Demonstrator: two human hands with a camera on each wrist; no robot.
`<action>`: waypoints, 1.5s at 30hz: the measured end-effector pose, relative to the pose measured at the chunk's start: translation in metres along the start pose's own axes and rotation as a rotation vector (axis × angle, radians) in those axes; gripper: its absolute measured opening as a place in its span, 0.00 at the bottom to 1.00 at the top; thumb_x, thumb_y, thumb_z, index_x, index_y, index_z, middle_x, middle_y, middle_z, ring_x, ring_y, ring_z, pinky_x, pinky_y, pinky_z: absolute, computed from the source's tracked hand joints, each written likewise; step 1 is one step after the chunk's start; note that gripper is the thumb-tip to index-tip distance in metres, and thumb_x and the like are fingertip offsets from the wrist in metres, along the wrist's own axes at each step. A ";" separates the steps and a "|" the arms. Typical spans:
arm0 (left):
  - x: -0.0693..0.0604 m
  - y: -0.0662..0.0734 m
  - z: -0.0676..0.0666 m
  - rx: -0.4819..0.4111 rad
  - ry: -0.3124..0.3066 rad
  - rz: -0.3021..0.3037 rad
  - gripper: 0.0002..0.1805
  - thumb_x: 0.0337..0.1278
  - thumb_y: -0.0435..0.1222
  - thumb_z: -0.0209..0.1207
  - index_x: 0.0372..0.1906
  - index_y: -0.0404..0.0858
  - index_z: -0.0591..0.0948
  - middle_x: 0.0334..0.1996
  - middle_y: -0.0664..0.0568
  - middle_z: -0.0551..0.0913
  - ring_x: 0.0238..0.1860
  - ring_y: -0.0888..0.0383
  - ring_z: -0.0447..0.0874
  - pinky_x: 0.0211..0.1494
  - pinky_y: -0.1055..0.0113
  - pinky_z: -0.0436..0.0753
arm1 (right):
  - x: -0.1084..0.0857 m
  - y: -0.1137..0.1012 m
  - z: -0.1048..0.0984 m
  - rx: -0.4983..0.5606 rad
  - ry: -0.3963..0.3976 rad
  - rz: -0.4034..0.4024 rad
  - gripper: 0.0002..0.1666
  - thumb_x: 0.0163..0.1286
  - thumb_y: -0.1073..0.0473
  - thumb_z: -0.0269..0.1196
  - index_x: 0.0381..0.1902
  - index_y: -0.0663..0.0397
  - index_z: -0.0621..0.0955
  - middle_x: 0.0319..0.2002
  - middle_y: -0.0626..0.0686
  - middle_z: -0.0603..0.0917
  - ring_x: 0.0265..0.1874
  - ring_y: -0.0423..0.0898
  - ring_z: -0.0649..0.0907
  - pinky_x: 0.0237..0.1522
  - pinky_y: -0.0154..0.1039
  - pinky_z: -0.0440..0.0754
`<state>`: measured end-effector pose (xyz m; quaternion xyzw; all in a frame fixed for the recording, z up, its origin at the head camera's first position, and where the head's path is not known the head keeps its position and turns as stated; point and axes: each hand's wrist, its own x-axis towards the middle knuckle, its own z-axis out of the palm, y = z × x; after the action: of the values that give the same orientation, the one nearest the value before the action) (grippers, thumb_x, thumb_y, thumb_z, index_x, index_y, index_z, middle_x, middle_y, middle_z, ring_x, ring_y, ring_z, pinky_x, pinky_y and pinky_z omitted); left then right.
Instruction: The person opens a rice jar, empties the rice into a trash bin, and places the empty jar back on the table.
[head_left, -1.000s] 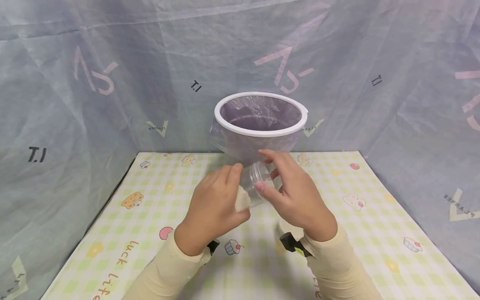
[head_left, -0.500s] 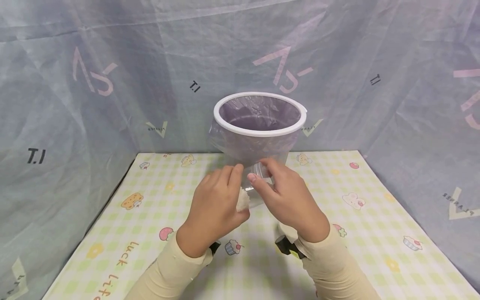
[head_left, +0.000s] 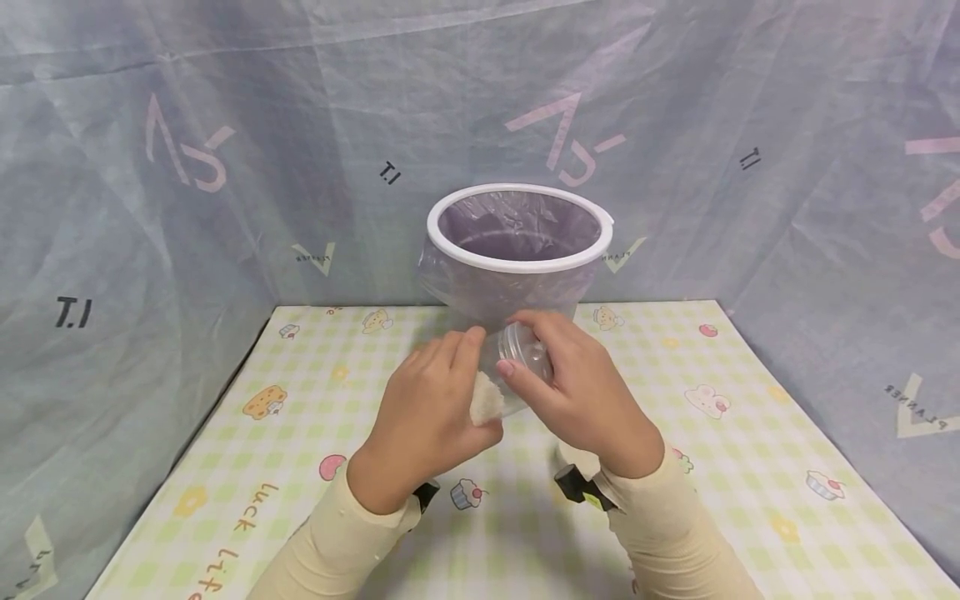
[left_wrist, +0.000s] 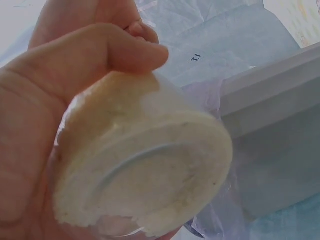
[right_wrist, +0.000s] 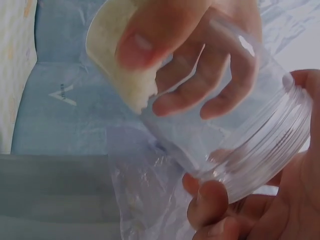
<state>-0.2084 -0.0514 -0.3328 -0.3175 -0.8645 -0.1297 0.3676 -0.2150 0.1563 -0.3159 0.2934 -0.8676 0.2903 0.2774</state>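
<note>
A clear plastic jar (head_left: pixel 491 358) is tilted in the air between my hands, with a pale, crumbly mass (head_left: pixel 486 400) packed at its base. My left hand (head_left: pixel 423 417) grips the base end, its thumb over the pale part. Around the threaded mouth end (right_wrist: pixel 265 155), my right hand (head_left: pixel 588 392) curls its thumb and fingers. Whether a clear lid covers that mouth, I cannot tell. In the left wrist view the jar's round bottom (left_wrist: pixel 150 180) faces the camera, with the pale mass visible through it.
Behind the hands stands a bin with a white rim (head_left: pixel 520 267) and a thin clear liner (head_left: pixel 442 275). A green checked cloth (head_left: pixel 300 467) covers the table. Grey printed sheets (head_left: pixel 300 125) hang around it. A pale rounded shape (head_left: pixel 576 457) lies partly hidden beside my right wrist.
My right hand has shifted slightly left along the jar's mouth end, and its fingers have closed nearer around it. The left hand stays almost still, holding the base end.
</note>
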 end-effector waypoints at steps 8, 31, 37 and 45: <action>0.000 -0.002 0.000 -0.054 -0.025 -0.002 0.49 0.23 0.49 0.75 0.61 0.33 0.73 0.39 0.51 0.80 0.33 0.53 0.79 0.38 0.60 0.82 | 0.000 0.004 -0.003 0.012 -0.025 -0.054 0.27 0.72 0.42 0.62 0.64 0.44 0.76 0.50 0.41 0.79 0.41 0.38 0.78 0.43 0.39 0.79; -0.002 -0.002 -0.003 -0.156 -0.143 -0.065 0.47 0.28 0.50 0.76 0.61 0.38 0.72 0.40 0.56 0.80 0.30 0.60 0.77 0.31 0.65 0.79 | -0.001 0.004 -0.009 -0.036 -0.036 -0.118 0.31 0.68 0.39 0.63 0.65 0.42 0.77 0.49 0.39 0.79 0.30 0.39 0.75 0.32 0.36 0.75; -0.001 -0.001 0.000 0.006 -0.064 -0.024 0.48 0.26 0.48 0.76 0.61 0.35 0.72 0.38 0.51 0.80 0.34 0.52 0.82 0.40 0.58 0.83 | -0.002 0.001 -0.006 0.031 -0.022 0.000 0.26 0.75 0.42 0.60 0.66 0.43 0.77 0.50 0.42 0.80 0.39 0.38 0.81 0.43 0.39 0.82; -0.001 0.002 0.002 0.055 -0.024 0.002 0.50 0.25 0.48 0.76 0.63 0.33 0.73 0.43 0.47 0.82 0.38 0.48 0.84 0.42 0.54 0.84 | -0.001 -0.005 0.001 0.044 -0.069 0.153 0.29 0.79 0.37 0.54 0.67 0.47 0.75 0.53 0.48 0.81 0.47 0.45 0.84 0.52 0.47 0.83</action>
<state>-0.2082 -0.0492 -0.3349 -0.3098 -0.8717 -0.1017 0.3658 -0.2113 0.1532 -0.3159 0.2422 -0.8900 0.3192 0.2177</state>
